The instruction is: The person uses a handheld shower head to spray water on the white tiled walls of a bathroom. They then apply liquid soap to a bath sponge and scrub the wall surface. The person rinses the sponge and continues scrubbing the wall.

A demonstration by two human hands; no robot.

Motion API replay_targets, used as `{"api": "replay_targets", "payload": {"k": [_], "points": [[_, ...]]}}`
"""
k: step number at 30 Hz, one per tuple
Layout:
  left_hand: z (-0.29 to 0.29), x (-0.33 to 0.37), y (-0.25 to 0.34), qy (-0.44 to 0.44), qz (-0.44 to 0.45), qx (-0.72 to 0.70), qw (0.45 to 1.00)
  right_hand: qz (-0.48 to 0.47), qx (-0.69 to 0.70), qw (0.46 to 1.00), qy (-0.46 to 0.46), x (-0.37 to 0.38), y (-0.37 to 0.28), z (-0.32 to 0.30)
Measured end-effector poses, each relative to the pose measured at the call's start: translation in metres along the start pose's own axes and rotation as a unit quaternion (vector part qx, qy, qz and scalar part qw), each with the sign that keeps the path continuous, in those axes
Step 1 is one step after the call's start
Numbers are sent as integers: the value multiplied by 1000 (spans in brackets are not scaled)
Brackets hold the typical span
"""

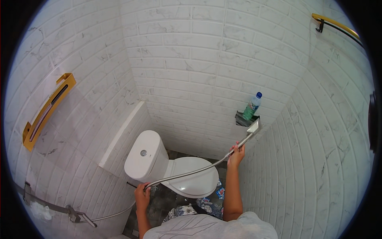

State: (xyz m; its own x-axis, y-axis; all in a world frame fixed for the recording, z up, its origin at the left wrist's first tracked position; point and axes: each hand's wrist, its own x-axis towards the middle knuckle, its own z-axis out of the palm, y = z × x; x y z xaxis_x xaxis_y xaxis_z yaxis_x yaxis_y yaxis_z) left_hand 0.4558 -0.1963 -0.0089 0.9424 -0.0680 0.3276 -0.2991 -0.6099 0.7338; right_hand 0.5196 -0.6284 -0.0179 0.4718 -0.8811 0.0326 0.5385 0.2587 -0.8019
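Observation:
A hand shower [253, 126] with a square head points up and to the right, its handle wrapped by the fingers of my right hand [236, 155]. Its silvery hose [187, 173] runs left across the front of the white toilet [201, 167], whose lid is down. Lower left, the hose passes through my left hand [142, 195], which is closed around it. From there it continues to a metal tap fitting [75, 216] on the left wall. Close beyond the shower head, a bottle of green liquid with a blue cap [252, 106] stands on a small dark corner holder [241, 118].
A gold wall shelf [49, 113] holding slim items is fixed on the left wall. A gold-and-black rail [336, 24] is at upper right. Small blue-and-red packets [220, 193] lie on the dark floor [161, 201] by the toilet. White tiled walls stand close on both sides.

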Motion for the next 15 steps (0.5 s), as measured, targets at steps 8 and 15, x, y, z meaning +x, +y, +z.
{"api": "replay_targets", "payload": {"k": [8, 15], "points": [[-13, -5, 1, -43, 27, -18, 999, 9, 4, 990, 139, -21, 10, -52], [-12, 31, 37, -66, 86, -60, 992, -76, 94, 992, 30, 16, -75, 9]]}}
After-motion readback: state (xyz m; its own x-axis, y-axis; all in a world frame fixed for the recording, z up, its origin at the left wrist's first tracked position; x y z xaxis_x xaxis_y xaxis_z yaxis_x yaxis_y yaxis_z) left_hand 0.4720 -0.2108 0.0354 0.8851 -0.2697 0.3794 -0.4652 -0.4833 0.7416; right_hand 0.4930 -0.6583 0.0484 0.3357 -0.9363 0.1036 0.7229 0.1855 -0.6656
